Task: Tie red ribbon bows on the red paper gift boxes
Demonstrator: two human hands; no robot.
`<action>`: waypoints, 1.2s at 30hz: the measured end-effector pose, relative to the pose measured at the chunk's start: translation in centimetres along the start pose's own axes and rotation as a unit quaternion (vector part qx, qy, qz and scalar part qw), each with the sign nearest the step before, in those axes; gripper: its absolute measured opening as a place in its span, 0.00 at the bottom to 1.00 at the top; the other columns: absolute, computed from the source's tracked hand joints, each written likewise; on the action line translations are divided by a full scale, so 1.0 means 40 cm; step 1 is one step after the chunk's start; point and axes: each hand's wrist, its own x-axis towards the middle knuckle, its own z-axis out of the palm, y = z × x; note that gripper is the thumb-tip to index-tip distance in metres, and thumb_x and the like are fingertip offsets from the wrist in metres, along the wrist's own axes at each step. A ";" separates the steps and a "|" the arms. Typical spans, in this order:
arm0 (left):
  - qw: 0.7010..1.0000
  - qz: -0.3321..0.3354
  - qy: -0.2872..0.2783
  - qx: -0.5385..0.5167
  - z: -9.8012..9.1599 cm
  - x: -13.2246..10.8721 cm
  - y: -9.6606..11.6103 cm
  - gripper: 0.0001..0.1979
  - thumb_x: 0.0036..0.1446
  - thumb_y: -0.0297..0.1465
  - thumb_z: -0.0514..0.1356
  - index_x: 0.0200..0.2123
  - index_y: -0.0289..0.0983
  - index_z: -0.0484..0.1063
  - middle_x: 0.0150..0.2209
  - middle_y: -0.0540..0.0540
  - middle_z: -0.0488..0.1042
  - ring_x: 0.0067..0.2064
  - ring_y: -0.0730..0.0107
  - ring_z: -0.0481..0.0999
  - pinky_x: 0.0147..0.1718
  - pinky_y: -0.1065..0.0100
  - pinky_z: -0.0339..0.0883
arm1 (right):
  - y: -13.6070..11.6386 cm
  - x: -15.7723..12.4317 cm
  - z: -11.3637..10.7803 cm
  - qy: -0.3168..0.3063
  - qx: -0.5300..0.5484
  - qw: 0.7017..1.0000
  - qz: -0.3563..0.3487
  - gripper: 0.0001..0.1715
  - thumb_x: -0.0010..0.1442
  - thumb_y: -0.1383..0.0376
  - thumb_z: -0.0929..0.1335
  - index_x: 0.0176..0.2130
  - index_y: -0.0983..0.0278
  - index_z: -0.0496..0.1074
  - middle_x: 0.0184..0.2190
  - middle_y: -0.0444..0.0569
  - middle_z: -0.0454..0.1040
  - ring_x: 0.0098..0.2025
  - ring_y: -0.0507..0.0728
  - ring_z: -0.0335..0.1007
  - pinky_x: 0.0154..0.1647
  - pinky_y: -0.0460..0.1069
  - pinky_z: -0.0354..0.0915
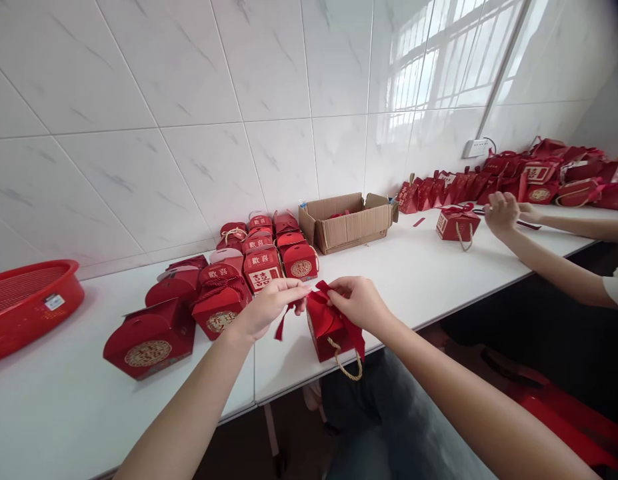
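A small red gift box [325, 340] with a twisted rope handle [349, 372] stands near the table's front edge. Across its top lies a red ribbon [356, 337], and one tail of it hangs down on the right side. My left hand [276, 303] pinches a length of the ribbon at the box's left, with a loose end dangling below the fingers. Over the box's top, my right hand [357, 301] is closed on another part of the ribbon. The exact crossing of the ribbon between my fingers is partly hidden.
Rows of red gift boxes [151, 337] stand to the left, beside a red plastic basket [49, 300]. Behind is an open cardboard box [353, 230]. At right, a co-worker's hands [503, 212] are near another ribboned box [457, 223]; more boxes [539, 173] are piled by the wall.
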 end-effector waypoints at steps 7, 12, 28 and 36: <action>0.992 0.117 -0.040 0.019 0.024 0.061 0.061 0.13 0.54 0.40 0.60 0.33 0.36 0.76 0.33 0.45 0.76 0.38 0.66 0.73 0.40 0.67 0.66 | -0.007 -0.018 0.009 -0.036 -0.028 0.999 -0.027 0.11 0.53 0.61 0.66 0.25 0.65 0.72 0.19 0.45 0.70 0.21 0.51 0.60 0.22 0.46 0.55; 0.976 0.195 0.036 0.086 -0.005 0.094 -0.009 0.18 0.55 0.44 0.58 0.40 0.37 0.73 0.40 0.43 0.74 0.43 0.64 0.73 0.41 0.65 0.67 | 0.001 -0.008 0.015 -0.015 0.000 1.000 -0.023 0.15 0.55 0.60 0.65 0.20 0.64 0.68 0.20 0.46 0.72 0.22 0.52 0.63 0.24 0.47 0.57; 0.983 0.182 0.011 0.017 0.020 0.085 -0.132 0.10 0.54 0.37 0.61 0.33 0.36 0.68 0.32 0.48 0.71 0.36 0.70 0.70 0.37 0.69 0.65 | 0.032 -0.009 0.030 0.022 0.088 0.995 -0.034 0.10 0.53 0.63 0.66 0.36 0.59 0.60 0.22 0.40 0.73 0.21 0.50 0.65 0.24 0.45 0.59; 0.980 0.178 0.069 0.049 0.020 0.085 -0.143 0.10 0.51 0.36 0.63 0.30 0.36 0.70 0.30 0.47 0.73 0.35 0.69 0.71 0.36 0.68 0.66 | 0.019 -0.016 0.020 0.040 -0.013 0.998 -0.036 0.09 0.54 0.60 0.68 0.31 0.63 0.73 0.24 0.47 0.74 0.25 0.53 0.67 0.27 0.48 0.62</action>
